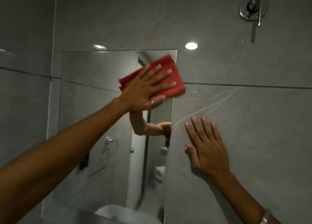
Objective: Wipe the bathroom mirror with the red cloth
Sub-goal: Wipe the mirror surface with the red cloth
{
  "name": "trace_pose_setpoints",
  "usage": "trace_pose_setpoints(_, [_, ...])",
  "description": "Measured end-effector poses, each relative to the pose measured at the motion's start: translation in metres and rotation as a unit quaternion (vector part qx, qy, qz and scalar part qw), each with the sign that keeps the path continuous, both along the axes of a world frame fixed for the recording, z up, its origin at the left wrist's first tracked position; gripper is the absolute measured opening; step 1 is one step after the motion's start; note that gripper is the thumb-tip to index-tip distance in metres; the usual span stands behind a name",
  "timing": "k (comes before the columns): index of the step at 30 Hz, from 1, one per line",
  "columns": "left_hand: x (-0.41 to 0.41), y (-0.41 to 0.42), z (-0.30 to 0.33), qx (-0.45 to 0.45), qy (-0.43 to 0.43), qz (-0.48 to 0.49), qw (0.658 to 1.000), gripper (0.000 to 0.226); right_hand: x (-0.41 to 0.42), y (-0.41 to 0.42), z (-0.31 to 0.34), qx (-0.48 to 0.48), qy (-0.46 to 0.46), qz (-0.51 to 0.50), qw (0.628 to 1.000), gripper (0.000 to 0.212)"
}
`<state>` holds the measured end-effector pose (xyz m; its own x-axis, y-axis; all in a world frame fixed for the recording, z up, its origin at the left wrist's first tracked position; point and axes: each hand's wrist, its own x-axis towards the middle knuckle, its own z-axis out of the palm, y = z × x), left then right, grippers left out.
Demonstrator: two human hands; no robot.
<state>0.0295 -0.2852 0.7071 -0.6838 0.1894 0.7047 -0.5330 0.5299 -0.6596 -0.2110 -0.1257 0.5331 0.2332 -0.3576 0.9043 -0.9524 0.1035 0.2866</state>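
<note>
A tall frameless mirror (94,105) hangs on a grey tiled wall. My left hand (145,87) lies flat with fingers spread on a folded red cloth (175,82), pressing it against the mirror's upper right corner. The cloth's right edge sticks out past the mirror onto the tile. A ring is on that hand's thumb. My right hand (206,149) rests flat and open on the tile just right of the mirror's edge, holding nothing. A bangle sits on that wrist.
A chrome shower mixer (253,9) is mounted high on the right wall. The mirror reflects a towel ring, a door and my arm. A white basin edge (118,213) shows at the bottom. Ceiling lights glare off the tiles (191,45).
</note>
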Motion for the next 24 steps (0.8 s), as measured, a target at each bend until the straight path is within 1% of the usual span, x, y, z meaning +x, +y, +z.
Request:
trace_pose_setpoints(2, [-0.009, 0.009, 0.036, 0.051, 0.09, -0.005, 0.995, 0.071, -0.004, 0.0, 0.001, -0.005, 0.01, 0.012, 1.0, 0.073])
trace_pose_setpoints(4, [-0.014, 0.014, 0.042, 0.083, 0.151, -0.005, 0.985, 0.074, -0.008, 0.001, 0.0, -0.019, 0.025, 0.029, 0.999, 0.075])
trace_pose_setpoints(6, [-0.019, 0.016, 0.032, 0.086, 0.176, -0.001, 0.981, 0.069, -0.01, 0.001, 0.0, -0.029, 0.028, 0.049, 0.998, 0.074])
trace_pose_setpoints(8, [-0.022, 0.017, 0.016, 0.091, 0.177, -0.011, 0.98, 0.064, -0.01, 0.002, 0.0, -0.024, 0.023, 0.072, 0.997, 0.074])
trace_pose_setpoints(11, [-0.023, 0.017, -0.031, 0.07, 0.143, -0.034, 0.987, 0.06, -0.012, 0.005, -0.002, -0.008, 0.02, 0.111, 0.994, 0.075])
trace_pose_setpoints(13, [-0.022, 0.013, -0.08, 0.041, 0.096, -0.057, 0.993, 0.055, -0.013, 0.008, -0.004, -0.005, -0.001, 0.144, 0.99, 0.077])
trace_pose_setpoints(16, [-0.019, 0.012, -0.175, 0.021, 0.005, -0.089, 0.996, 0.049, -0.012, 0.015, -0.005, 0.016, -0.065, 0.207, 0.976, 0.08])
trace_pose_setpoints(18, [-0.013, 0.014, -0.25, 0.028, -0.072, -0.098, 0.992, 0.048, -0.01, 0.023, -0.008, 0.05, -0.105, 0.222, 0.968, 0.08])
trace_pose_setpoints(21, [-0.005, 0.027, -0.357, 0.066, -0.166, -0.108, 0.978, 0.043, -0.005, 0.036, -0.02, 0.097, -0.148, 0.227, 0.958, 0.077])
trace_pose_setpoints(22, [-0.005, 0.032, -0.385, 0.095, -0.18, -0.115, 0.972, 0.042, -0.005, 0.041, -0.027, 0.113, -0.16, 0.226, 0.954, 0.077])
trace_pose_setpoints(24, [-0.003, 0.044, -0.426, 0.175, -0.174, -0.134, 0.96, 0.044, -0.003, 0.053, -0.046, 0.145, -0.195, 0.227, 0.943, 0.078])
